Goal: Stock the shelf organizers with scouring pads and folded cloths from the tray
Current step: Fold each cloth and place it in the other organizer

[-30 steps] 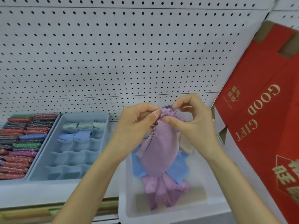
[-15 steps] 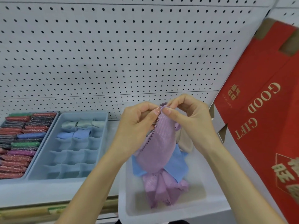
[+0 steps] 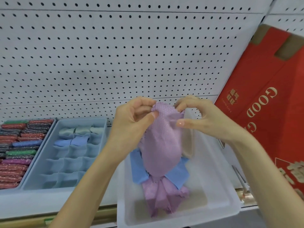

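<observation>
Pegboard shelf behind; left hand (image 3: 134, 119) and right hand (image 3: 199, 119) pinch lilac cloth (image 3: 162, 145) top corners above tray (image 3: 218, 195); soft, limp, light.

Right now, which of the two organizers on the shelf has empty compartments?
The gridded organizer, nearer the tray: only its two back rows hold folded cloths, and the other cells are bare. The left organizer is packed with scouring pads.

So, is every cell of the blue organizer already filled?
No, only the back cells of the blue organizer hold folded cloths; the nearer cells are empty.
</observation>
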